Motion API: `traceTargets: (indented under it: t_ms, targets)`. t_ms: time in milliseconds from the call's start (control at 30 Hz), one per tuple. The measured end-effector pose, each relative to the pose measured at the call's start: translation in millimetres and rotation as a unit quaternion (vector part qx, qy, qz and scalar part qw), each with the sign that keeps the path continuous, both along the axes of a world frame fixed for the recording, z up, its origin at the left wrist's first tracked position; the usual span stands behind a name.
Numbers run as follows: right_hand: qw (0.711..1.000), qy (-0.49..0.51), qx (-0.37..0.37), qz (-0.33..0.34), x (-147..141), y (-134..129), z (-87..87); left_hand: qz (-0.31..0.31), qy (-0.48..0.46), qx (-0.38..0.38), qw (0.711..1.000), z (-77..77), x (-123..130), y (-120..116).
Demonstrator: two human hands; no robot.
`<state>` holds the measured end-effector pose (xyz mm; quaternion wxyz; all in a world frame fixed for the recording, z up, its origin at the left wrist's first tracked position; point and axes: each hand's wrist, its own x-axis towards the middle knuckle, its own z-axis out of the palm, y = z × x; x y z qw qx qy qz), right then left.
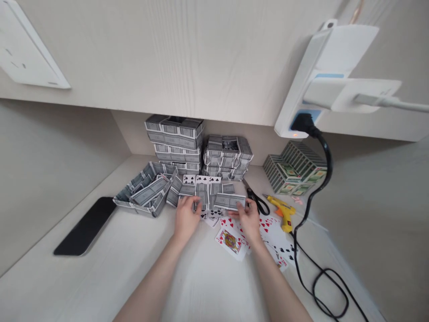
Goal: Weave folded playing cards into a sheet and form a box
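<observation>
My left hand (187,217) is at the near edge of a layer of grey-backed playing cards (202,191), its curled thumb and fingers gripping the card edge. To the right, my right hand (250,220) pinches the end of a folded playing card (229,200), grey patterned side up, above the same layer. White card faces with black pips (201,179) stick out behind the layer. Loose face-up cards lie under and around my right hand, among them a jack of hearts (230,241). Fingertips are partly hidden by the cards.
Card-built boxes (177,138) are stacked at the back, beside a second stack (228,156). An open card tray (144,208) holds folded pieces. Black scissors (258,201), a yellow glue gun (283,210), card decks (296,167), a black phone (85,228) and a cable (296,250) surround the work.
</observation>
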<state>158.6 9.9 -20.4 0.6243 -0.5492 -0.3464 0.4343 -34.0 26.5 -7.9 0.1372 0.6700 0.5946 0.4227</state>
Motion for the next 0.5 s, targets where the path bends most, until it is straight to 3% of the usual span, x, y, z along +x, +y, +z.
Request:
traceTargets:
  t_ms: [167,300,400,500]
  targets:
    - [0.996,-0.083,-0.014,-0.004,2.1,2.0,-6.9,-0.031,0.108,0.019,0.994,-6.2,-0.1,-0.1]
    - [0.997,-0.066,-0.018,0.027,1.6,1.9,-5.8,-0.051,0.136,0.018,0.989,-14.1,0.2,1.3]
    - [0.999,-0.002,0.0,0.05,-0.2,-0.1,0.3,-0.051,0.092,0.023,0.994,-12.5,2.3,0.4]
    - [0.993,0.053,0.023,0.105,-3.3,-3.3,9.0,-0.053,-0.024,0.024,0.998,-5.1,7.3,-2.2]
